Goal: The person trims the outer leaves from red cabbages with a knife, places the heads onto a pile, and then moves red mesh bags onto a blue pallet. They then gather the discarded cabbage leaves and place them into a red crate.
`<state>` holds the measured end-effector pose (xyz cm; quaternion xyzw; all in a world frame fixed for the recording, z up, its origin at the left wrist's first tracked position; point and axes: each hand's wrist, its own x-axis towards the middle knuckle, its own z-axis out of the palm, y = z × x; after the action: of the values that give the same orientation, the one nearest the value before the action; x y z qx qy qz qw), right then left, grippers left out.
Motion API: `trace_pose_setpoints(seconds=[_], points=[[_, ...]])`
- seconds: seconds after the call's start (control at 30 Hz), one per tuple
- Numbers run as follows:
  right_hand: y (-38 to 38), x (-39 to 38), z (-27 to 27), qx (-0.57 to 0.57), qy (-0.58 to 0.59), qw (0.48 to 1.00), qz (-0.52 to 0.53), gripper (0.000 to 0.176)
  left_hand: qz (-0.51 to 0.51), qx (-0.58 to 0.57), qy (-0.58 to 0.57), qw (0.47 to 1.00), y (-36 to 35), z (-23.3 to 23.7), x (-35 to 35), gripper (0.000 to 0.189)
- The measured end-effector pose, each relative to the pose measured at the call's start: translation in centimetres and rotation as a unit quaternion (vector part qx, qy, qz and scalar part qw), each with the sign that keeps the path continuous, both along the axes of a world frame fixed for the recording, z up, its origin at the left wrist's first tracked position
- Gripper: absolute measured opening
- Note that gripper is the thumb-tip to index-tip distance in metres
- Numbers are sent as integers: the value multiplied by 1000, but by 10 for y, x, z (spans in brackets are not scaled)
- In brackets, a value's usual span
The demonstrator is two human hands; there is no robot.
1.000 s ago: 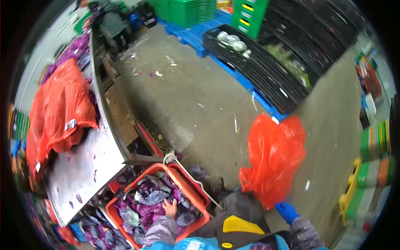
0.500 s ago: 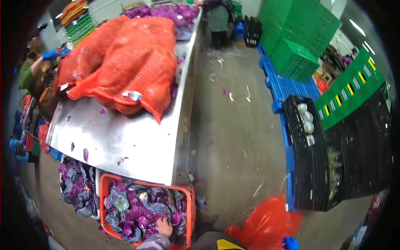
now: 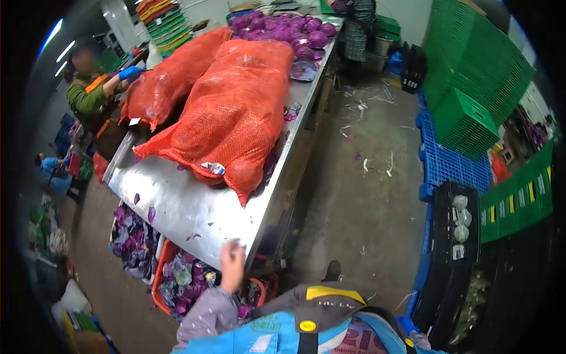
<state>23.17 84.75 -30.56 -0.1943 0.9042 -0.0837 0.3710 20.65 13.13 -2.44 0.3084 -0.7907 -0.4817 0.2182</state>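
Note:
My left hand (image 3: 232, 266), bare below a lilac sleeve, is raised at the near corner of the metal table (image 3: 171, 183). Its fingers are curled, and what they hold, if anything, is too blurred to make out. Just below it, an orange crate (image 3: 160, 277) holds purple cabbage leaves (image 3: 188, 289). Part of my right hand (image 3: 407, 323), in a blue glove, shows beside my body at the lower right; its fingers are hidden. Two red mesh sacks (image 3: 236, 112) (image 3: 171, 82) lie on the table, with purple cabbages (image 3: 283, 29) heaped behind them.
Across the table at left stands a co-worker (image 3: 88, 97) with a blue glove on a sack. Another person (image 3: 356, 29) is at the far end. Black crates (image 3: 445, 259), a blue pallet (image 3: 442, 156) and green crates (image 3: 471, 65) line the right side. Scraps litter the floor (image 3: 359, 194).
My left hand has risen from the leaves in the orange crate to the table corner. My view has shifted, and the red plastic bag near my right hand has left the picture.

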Motion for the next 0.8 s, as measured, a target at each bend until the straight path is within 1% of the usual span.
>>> trace_pose_setpoints(seconds=[0.03, 0.07, 0.1, 0.13, 0.17, 0.2, 0.23, 0.27, 0.3, 0.33, 0.37, 0.4, 0.43, 0.47, 0.5, 0.53, 0.57, 0.6, 0.63, 0.67, 0.7, 0.73, 0.77, 0.8], points=[[-29, -46, 41, -43, -13, 996, -74, 39, 81, 90, -13, 993, -15, 11, -22, 33], [-80, -100, 109, -90, -23, 985, -147, 38, 103, 111, 14, 988, -45, 8, -39, 40], [-103, -139, 117, -105, -43, 963, -243, 38, 153, 43, 19, 987, -77, 0, -58, 46], [-119, -170, 124, -114, -65, 933, -336, 38, 195, 14, 8, 981, -93, 23, -81, 55], [-141, -207, 136, -98, -43, 953, -285, 38, 229, -87, -53, 968, -126, 26, -98, 63], [-161, -242, 146, -83, -20, 969, -232, 38, 252, -148, -12, 956, -152, 38, -117, 66], [-176, -277, 141, -98, 13, 979, -177, 35, 271, -208, 30, 939, -175, 49, -138, 68], [-190, -309, 136, -112, 49, 985, -123, 34, 304, -267, 1, 914, -194, 62, -156, 67], [-213, -342, 149, -111, 55, 985, -117, 34, 336, -323, -22, 885, -207, 75, -175, 67], [-245, -368, 168, -128, 68, 986, -85, 34, 341, -319, -16, 884, -211, 82, -195, 67], [-275, -388, 185, -144, 80, 985, -54, 34, 371, -258, -83, 888, -212, 88, -216, 65], [-299, -406, 198, -144, 85, 984, -56, 34, 396, -197, -149, 885, -218, 90, -235, 64], [-324, -421, 210, -151, 116, 982, -19, 34, 425, -172, -89, 884, -231, 78, -249, 54], [-348, -433, 220, -158, 149, 976, 18, 34, 356, -170, 55, 917, -275, 42, -246, 49], [-370, -441, 228, -157, 156, 975, 14, 34, 276, -162, 198, 926, -316, 10, -240, 46], [-393, -451, 237, -225, 28, 967, -116, 32, 325, -193, 198, 904, -312, 17, -250, 44], [-417, -454, 247, -283, -106, 922, -241, 32, 372, -222, 192, 881, -303, 30, -256, 43], [-452, -462, 265, -279, 5, 950, -136, 31, 369, -214, 186, 885, -307, 25, -256, 43], [-498, -475, 289, -268, 111, 957, -25, 32, 357, -243, 163, 887, -313, 19, -252, 42], [-550, -485, 323, -344, 101, 934, 5, 36, 346, -275, 144, 885, -319, 17, -250, 42], [-602, -495, 348, -400, 192, 888, 118, 43, 345, -273, 143, 887, -322, 19, -249, 42], [-647, -506, 364, -410, 248, 849, 225, 50, 342, -273, 144, 888, -319, 22, -250, 41], [-690, -507, 386, -496, 224, 787, 289, 54, 341, -271, 144, 888, -314, 25, -249, 41], [-726, -506, 392, -502, 202, 745, 390, 57, 337, -252, 145, 896, -310, 29, -248, 42]])
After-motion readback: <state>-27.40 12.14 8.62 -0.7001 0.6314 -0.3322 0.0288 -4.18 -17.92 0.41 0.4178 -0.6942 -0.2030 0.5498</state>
